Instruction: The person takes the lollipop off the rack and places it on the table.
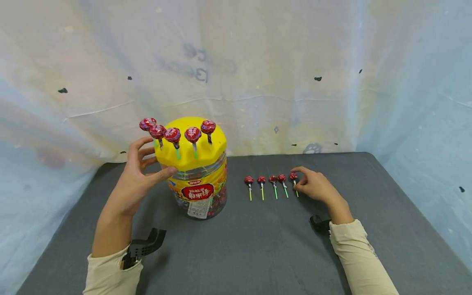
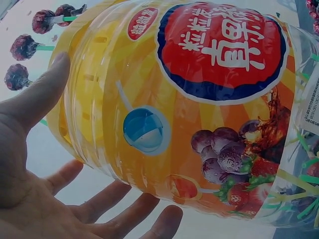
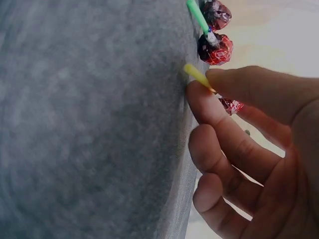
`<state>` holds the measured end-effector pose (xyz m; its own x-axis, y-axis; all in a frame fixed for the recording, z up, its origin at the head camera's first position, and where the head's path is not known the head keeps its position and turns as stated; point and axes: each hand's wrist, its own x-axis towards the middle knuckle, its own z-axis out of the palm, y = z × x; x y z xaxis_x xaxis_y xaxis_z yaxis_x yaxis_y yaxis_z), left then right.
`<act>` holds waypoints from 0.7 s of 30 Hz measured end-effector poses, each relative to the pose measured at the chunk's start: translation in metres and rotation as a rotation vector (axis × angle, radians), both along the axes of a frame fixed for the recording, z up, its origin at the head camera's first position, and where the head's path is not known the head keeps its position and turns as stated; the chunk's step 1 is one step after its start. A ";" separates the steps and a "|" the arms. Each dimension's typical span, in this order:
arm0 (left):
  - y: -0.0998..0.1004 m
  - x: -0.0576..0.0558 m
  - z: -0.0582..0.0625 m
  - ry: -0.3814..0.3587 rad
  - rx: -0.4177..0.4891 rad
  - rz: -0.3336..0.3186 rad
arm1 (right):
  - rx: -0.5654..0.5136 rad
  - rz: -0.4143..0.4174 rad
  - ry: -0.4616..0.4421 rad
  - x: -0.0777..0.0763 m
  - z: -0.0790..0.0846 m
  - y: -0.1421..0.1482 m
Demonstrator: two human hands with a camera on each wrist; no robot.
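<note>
A big clear candy jar (image 1: 199, 186) with a yellow lid (image 1: 189, 153) stands left of centre. Several red-wrapped lollipops (image 1: 172, 135) stick up from the lid. My left hand (image 1: 138, 176) holds the jar near its top, thumb at the lid's front edge and fingers on the left side. My right hand (image 1: 315, 186) is at the right end of a row of lollipops lying on the table. Thumb and index finger pinch the yellow stick of the last lollipop (image 3: 197, 75) there; its red head (image 1: 293, 175) shows past the fingertips.
Other lollipops (image 1: 272, 179) lie side by side between the jar and my right hand, sticks toward me. The table has a dark grey cover (image 1: 236, 250). A pale plastic sheet (image 1: 258, 82) hangs behind it.
</note>
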<state>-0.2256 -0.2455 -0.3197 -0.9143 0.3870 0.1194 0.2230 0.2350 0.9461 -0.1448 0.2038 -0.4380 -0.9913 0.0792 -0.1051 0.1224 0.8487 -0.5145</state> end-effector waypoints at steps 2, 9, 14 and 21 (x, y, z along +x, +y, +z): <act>0.000 0.000 0.000 0.001 0.001 -0.001 | -0.002 0.004 0.006 0.000 0.000 0.000; 0.000 0.000 0.001 -0.005 0.004 -0.005 | 0.017 0.016 0.012 -0.001 0.000 0.001; -0.001 0.000 0.000 -0.006 0.006 -0.007 | 0.023 0.015 0.005 -0.003 -0.002 0.000; -0.001 -0.001 0.000 -0.007 0.008 -0.008 | 0.017 0.009 -0.002 -0.002 -0.003 -0.001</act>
<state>-0.2262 -0.2463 -0.3201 -0.9120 0.3936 0.1158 0.2179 0.2257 0.9495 -0.1472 0.2024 -0.4405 -0.9918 0.0721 -0.1060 0.1158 0.8582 -0.5001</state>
